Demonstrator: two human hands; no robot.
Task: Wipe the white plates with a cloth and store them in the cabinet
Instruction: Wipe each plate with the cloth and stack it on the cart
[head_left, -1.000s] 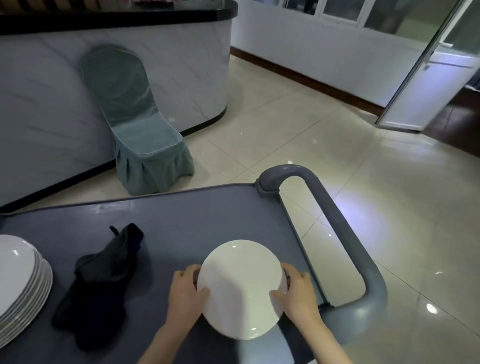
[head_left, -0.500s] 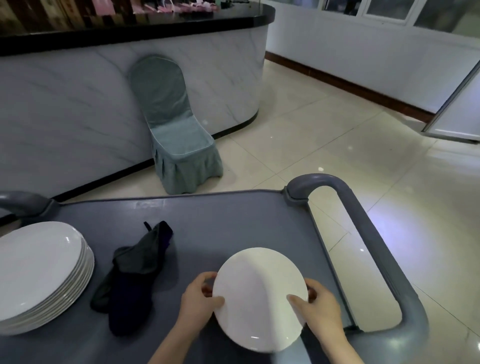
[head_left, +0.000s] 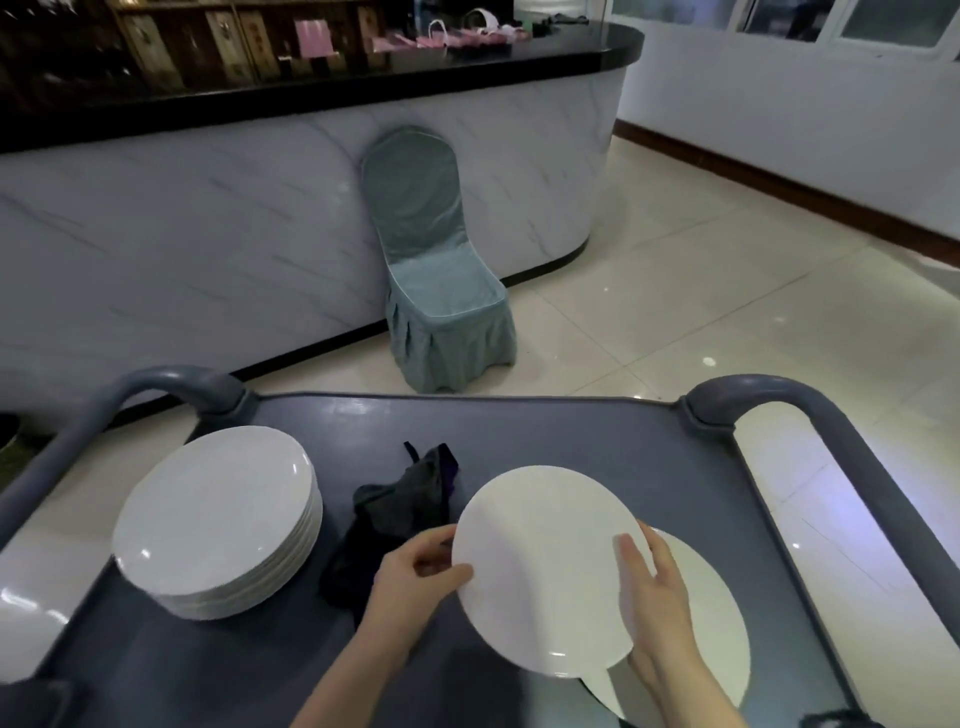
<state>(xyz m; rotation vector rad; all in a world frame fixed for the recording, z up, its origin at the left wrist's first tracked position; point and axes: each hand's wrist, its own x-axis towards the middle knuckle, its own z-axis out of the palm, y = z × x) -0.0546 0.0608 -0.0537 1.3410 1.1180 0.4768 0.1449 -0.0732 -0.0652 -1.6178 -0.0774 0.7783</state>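
I hold a white plate tilted above the grey cart top. My left hand grips its left rim, thumb on the face. My right hand holds the right rim, thumb lying on the plate's face. Under it lies another white plate flat on the cart, partly hidden. A stack of several white plates stands at the cart's left. A dark cloth lies crumpled between the stack and the held plate.
Grey cart handles rise at the left and right. Beyond the cart a covered teal chair stands against a marble-fronted counter. Glossy tiled floor spreads to the right.
The view has swung left, bringing the plate stack and left handle fully in. The held plate has lifted and tilted, exposing a second plate beneath it.
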